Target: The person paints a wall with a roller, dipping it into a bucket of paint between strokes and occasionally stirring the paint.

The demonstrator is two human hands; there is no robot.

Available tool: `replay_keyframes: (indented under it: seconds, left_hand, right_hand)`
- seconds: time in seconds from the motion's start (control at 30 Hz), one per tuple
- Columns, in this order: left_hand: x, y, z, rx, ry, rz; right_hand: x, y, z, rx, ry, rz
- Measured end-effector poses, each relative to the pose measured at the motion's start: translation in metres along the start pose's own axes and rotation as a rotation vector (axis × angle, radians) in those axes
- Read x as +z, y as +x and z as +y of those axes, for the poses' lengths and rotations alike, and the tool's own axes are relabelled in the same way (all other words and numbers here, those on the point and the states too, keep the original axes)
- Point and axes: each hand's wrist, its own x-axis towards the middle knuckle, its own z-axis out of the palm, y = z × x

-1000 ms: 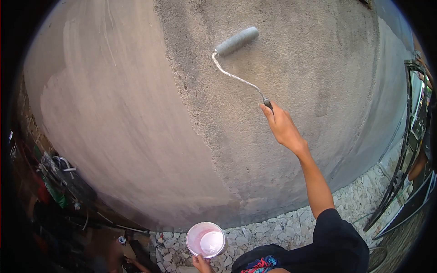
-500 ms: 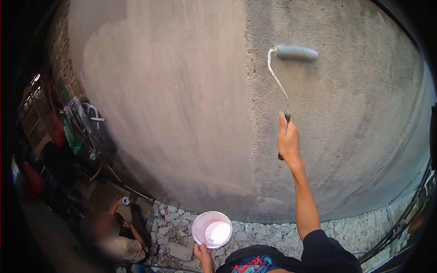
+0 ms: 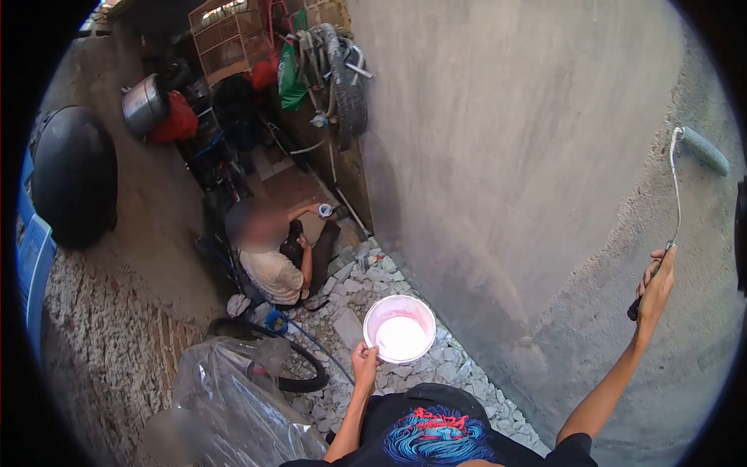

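Observation:
My right hand (image 3: 655,286) grips the black handle of a paint roller (image 3: 703,149), whose grey sleeve rests against the rough plastered wall (image 3: 506,156) at the far right. My left hand (image 3: 363,361) holds a small pink-white bucket (image 3: 400,328) by its rim; pale paint lies in its bottom. The wall's left part looks smoother and lighter, the right part coarser and darker grey.
Below, a person (image 3: 272,257) sits on stone rubble (image 3: 350,288) beside the wall's foot. A black hose (image 3: 299,373) and clear plastic sheeting (image 3: 233,405) lie at lower left. Bags, a metal pot (image 3: 144,105) and a wire cage (image 3: 229,35) crowd the narrow passage behind.
The view has swung left and down, bringing the passage and seated person into sight. The roller and my right hand now sit at the right edge; the bucket stays held in front.

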Motion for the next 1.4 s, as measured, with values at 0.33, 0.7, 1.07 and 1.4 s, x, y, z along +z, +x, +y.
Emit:
replay_keyframes:
  seconds: [0.33, 0.7, 1.07, 1.4]
  left_hand:
    - [-0.004, -0.034, 0.009, 0.002, -0.017, 0.096]
    - [0.019, -0.036, 0.005, 0.01, -0.09, 0.055]
    - [0.018, -0.065, 0.0, 0.005, -0.141, 0.098]
    - [0.021, -0.076, -0.007, -0.005, -0.021, 0.181]
  right_hand:
    - [0.05, -0.015, 0.048, 0.183, 0.334, -0.103]
    - [0.045, -0.009, 0.039, 0.228, 0.436, -0.188]
    - [0.055, 0.013, 0.003, 0.158, 0.529, -0.23]
    - [0.055, 0.003, 0.01, 0.163, 0.526, -0.24]
